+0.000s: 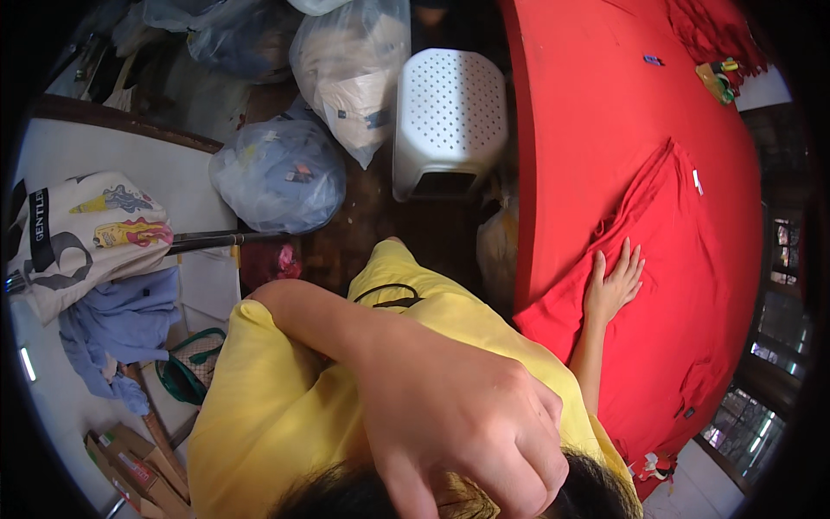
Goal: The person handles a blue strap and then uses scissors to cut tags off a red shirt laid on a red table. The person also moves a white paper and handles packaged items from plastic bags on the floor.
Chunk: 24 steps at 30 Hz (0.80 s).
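Observation:
A red garment (666,251) lies spread on a red-covered table (571,104) to the right, with a small white tag near its upper corner. My right hand (616,281) rests flat on its left part, fingers stretched out and holding nothing. Large in the foreground, my left hand (471,424) is raised close to the camera, bent across my yellow top (259,415) beside dark hair. Its fingers are curled, and their tips are hidden, so whatever they may hold cannot be seen.
A white stool (451,112) stands left of the table, near stuffed clear plastic bags (277,177). Small blue clips (653,60) and a green-yellow packet (718,82) lie on the table's far end. Clothes (121,320) hang at left above cardboard boxes (138,471).

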Each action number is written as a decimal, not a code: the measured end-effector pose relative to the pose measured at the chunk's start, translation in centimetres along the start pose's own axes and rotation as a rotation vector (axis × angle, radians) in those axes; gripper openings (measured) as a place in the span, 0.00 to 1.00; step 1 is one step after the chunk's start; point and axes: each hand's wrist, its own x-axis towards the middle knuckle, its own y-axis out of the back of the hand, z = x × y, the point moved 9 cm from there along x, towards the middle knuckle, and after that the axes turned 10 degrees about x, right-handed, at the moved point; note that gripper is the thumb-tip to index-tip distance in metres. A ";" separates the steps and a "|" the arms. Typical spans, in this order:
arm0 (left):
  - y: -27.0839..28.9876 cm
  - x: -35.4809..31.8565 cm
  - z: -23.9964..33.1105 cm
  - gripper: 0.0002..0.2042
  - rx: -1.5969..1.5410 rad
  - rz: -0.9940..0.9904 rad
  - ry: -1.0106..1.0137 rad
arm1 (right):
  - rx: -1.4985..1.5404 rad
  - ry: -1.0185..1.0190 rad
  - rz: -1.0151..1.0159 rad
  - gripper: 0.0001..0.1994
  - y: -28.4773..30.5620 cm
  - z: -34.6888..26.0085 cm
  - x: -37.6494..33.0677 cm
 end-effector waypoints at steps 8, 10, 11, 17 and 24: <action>7.3 -3.6 5.5 0.15 0.190 -0.143 0.120 | 0.031 -0.088 -0.164 0.28 0.3 1.1 2.8; 12.0 -6.0 6.3 0.13 0.399 -0.172 0.319 | -0.189 -0.192 -0.049 0.28 1.9 -3.5 4.1; 15.0 -7.8 6.3 0.12 0.602 -0.155 0.447 | -0.251 -0.028 0.143 0.26 2.6 -8.3 4.6; 37.4 -29.9 5.8 0.26 1.008 0.795 1.206 | 0.848 0.334 -0.569 0.19 -14.6 -30.9 8.0; 46.8 -50.4 11.7 0.28 1.106 1.303 1.550 | 0.562 0.799 -1.147 0.17 -35.8 -57.6 -2.5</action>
